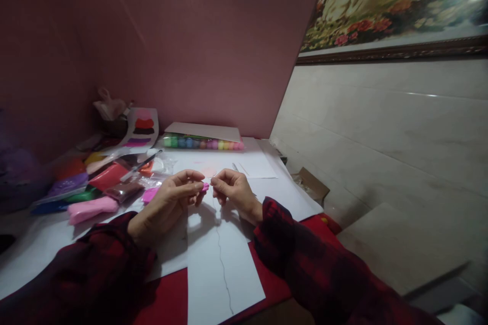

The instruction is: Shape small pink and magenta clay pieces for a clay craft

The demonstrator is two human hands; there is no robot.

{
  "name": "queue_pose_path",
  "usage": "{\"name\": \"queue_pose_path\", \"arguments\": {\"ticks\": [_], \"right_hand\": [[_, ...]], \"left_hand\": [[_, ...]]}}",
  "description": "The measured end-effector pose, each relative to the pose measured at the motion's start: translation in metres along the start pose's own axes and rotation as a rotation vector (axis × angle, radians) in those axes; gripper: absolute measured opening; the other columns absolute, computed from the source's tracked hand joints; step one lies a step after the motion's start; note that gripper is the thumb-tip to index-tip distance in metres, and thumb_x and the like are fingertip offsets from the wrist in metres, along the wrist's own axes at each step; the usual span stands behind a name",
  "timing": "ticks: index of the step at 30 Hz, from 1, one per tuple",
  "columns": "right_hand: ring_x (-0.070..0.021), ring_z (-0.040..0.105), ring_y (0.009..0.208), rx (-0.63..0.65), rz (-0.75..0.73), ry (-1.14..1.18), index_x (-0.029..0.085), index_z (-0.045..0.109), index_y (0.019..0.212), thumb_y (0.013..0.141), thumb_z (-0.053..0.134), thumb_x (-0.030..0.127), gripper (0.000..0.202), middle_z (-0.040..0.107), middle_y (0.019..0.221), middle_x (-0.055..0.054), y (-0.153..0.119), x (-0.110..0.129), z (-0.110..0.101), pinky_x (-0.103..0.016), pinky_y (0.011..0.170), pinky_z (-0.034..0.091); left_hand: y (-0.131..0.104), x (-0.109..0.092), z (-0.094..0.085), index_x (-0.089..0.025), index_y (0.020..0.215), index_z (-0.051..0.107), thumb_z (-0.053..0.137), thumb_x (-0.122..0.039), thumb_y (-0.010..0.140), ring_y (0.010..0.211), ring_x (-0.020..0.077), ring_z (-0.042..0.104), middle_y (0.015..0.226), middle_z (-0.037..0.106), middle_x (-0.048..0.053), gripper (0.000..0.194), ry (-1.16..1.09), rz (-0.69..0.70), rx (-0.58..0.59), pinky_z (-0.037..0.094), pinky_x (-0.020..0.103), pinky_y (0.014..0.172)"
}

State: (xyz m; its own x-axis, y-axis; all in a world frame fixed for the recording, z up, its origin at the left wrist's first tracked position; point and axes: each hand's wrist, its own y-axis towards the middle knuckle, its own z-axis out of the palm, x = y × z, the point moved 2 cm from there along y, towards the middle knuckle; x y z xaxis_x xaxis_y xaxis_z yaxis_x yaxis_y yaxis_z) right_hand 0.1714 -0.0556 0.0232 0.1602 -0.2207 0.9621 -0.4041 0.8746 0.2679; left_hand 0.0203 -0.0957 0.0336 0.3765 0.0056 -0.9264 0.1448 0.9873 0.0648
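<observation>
My left hand pinches a small bright pink piece of clay between thumb and forefinger. Close beside it on the right, my right hand has its thumb and fingertips pressed together; a thin thread or wire seems to run at its fingertips, too fine to make out clearly. Both hands are above white paper, which bears a thin wavy dark line running toward its near edge. Another pink lump lies just left of my left hand, partly behind it.
Bags of coloured clay crowd the left side. Behind the hands lies a pack of coloured balls under a white board. A colour-swatch sheet is at the back left, and an open cardboard box stands beyond the table's right edge.
</observation>
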Motion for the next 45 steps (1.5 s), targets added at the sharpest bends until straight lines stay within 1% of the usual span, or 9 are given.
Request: {"name": "queue_pose_path", "arguments": {"ticks": [6,10,13,19,21,25,29,35,45], "right_hand": [[-0.0054,0.045,0.036,0.025,-0.048,-0.079,0.016,0.054,0.066,0.076,0.068,0.042,0.032,0.056,0.051,0.004,-0.0008,-0.0015,0.0014,-0.017,0.034,0.033],[-0.0055,0.046,0.036,0.074,0.013,0.012,0.015,0.054,0.069,0.074,0.069,0.045,0.033,0.058,0.053,0.004,-0.0009,-0.0011,0.0013,-0.017,0.036,0.035],[-0.0052,0.047,0.037,0.062,0.052,0.05,0.015,0.055,0.07,0.072,0.071,0.047,0.035,0.059,0.055,0.003,-0.0008,-0.0001,0.0006,-0.017,0.036,0.036],[-0.0051,0.045,0.036,0.078,0.005,0.011,0.015,0.054,0.068,0.073,0.07,0.046,0.035,0.058,0.052,0.004,-0.0013,0.0019,0.002,-0.017,0.035,0.034],[-0.005,0.045,0.037,0.088,0.012,0.016,0.016,0.054,0.069,0.073,0.07,0.046,0.035,0.058,0.053,0.004,-0.0016,0.0019,0.0021,-0.017,0.036,0.034],[-0.0054,0.048,0.039,0.085,0.06,0.069,0.015,0.055,0.071,0.072,0.071,0.047,0.035,0.06,0.055,0.004,-0.0009,-0.0004,0.0001,-0.017,0.038,0.036],[-0.0055,0.048,0.039,0.078,0.069,0.084,0.015,0.056,0.071,0.072,0.072,0.046,0.035,0.06,0.056,0.003,0.0001,-0.0022,-0.0012,-0.017,0.037,0.036],[-0.0053,0.047,0.039,0.101,0.094,0.064,0.015,0.056,0.069,0.07,0.073,0.048,0.037,0.059,0.055,0.003,-0.0023,0.0019,0.0012,-0.018,0.039,0.036],[-0.0059,0.044,0.04,0.113,0.117,0.024,0.014,0.056,0.065,0.067,0.075,0.05,0.041,0.057,0.053,0.003,-0.0015,0.0003,0.002,-0.019,0.038,0.034]], "left_hand": [[0.002,-0.0007,0.001,-0.013,0.072,0.069,0.079,-0.026,0.067,0.053,0.0101,0.053,0.059,0.063,0.001,0.017,0.195,0.146,-0.018,0.041,0.022,0.053],[0.0044,-0.0007,-0.0032,-0.014,0.074,0.069,0.078,-0.027,0.069,0.054,0.0106,0.054,0.06,0.064,0.002,0.017,0.139,0.158,-0.035,0.041,0.022,0.052],[0.005,-0.0011,-0.0053,-0.014,0.076,0.07,0.077,-0.028,0.071,0.055,0.0105,0.054,0.063,0.064,0.002,0.016,0.09,0.162,-0.049,0.041,0.021,0.051],[0.0023,-0.0029,0.0,-0.014,0.072,0.069,0.08,-0.027,0.066,0.051,0.0112,0.054,0.058,0.063,0.001,0.018,0.275,0.241,-0.045,0.043,0.024,0.053],[0.0022,-0.0035,-0.0003,-0.014,0.071,0.069,0.08,-0.027,0.067,0.051,0.0112,0.054,0.057,0.063,0.0,0.017,0.286,0.234,-0.055,0.043,0.024,0.053],[0.0037,-0.0028,-0.0039,-0.014,0.075,0.07,0.08,-0.028,0.067,0.053,0.0113,0.055,0.061,0.065,0.002,0.019,0.145,0.181,-0.07,0.043,0.023,0.052],[0.0048,-0.0004,-0.0038,-0.013,0.076,0.07,0.081,-0.029,0.066,0.053,0.0106,0.054,0.061,0.064,0.003,0.022,0.088,0.147,-0.071,0.043,0.022,0.051],[0.0046,0.0015,-0.0029,-0.013,0.073,0.069,0.083,-0.027,0.062,0.051,0.0091,0.053,0.061,0.063,0.002,0.023,0.104,0.101,-0.085,0.039,0.019,0.048],[0.0035,-0.0002,-0.0001,-0.013,0.069,0.069,0.082,-0.03,0.063,0.049,0.0101,0.052,0.055,0.061,0.001,0.022,0.143,0.104,-0.028,0.04,0.021,0.048]]}}
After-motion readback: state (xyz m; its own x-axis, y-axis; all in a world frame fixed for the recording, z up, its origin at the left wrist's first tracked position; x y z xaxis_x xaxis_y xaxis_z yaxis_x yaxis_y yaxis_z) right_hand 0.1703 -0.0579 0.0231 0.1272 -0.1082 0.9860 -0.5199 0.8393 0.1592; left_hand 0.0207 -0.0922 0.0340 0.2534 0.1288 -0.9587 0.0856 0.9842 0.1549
